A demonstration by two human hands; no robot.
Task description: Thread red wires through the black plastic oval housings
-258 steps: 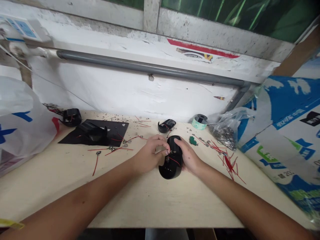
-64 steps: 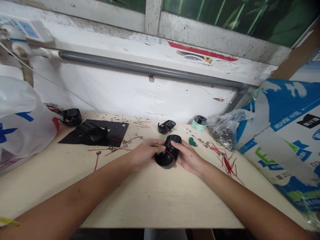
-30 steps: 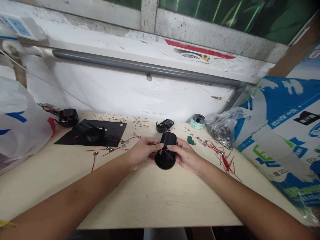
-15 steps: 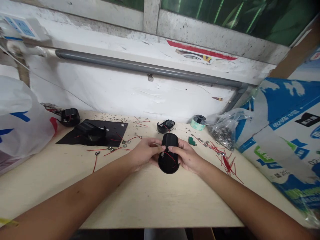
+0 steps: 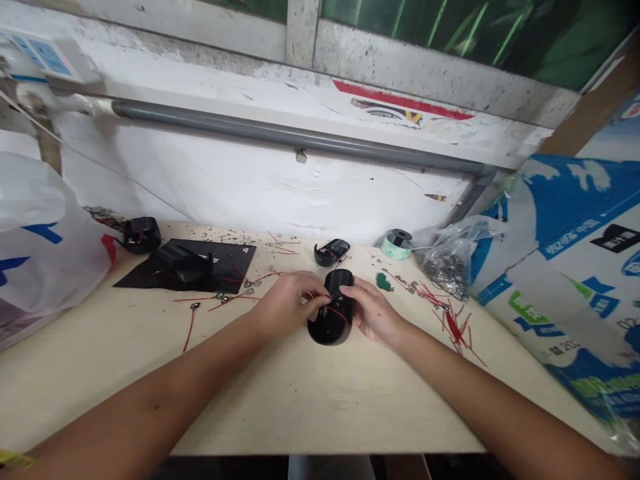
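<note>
At the far left, a white plastic bag with blue print (image 5: 45,230) slumps against the wall, and a small black plastic housing (image 5: 142,235) sits just beside it. Next comes a black sheet (image 5: 233,257) with a dark shell (image 5: 183,265) lying on it. Red wires with metal terminals (image 5: 193,307) lie loose in front of the sheet, and metal crumbs are scattered behind it.

The left hand (image 5: 287,303) and right hand (image 5: 373,313) are together on a black plastic casing (image 5: 330,330), which sits at the middle of the counter with a red wire (image 5: 337,315) across it. The right hand grips its far side, and the left fingertips (image 5: 317,300) pinch at its upper edge. They seem to be on a terminal or wire, though that spot is too small to tell.

Farther back stands an open black shell (image 5: 330,252), and right of it a spool of tape (image 5: 395,244). A green piece (image 5: 383,282), a clear bag of metal bits (image 5: 445,275) and a heap of cut red wires (image 5: 455,328) follow. A printed blue-and-white sack (image 5: 565,267) closes the right side. The pale counter (image 5: 320,407) runs along a scuffed white wall (image 5: 250,183) carrying a grey pipe (image 5: 300,143), below a window (image 5: 425,27).
</note>
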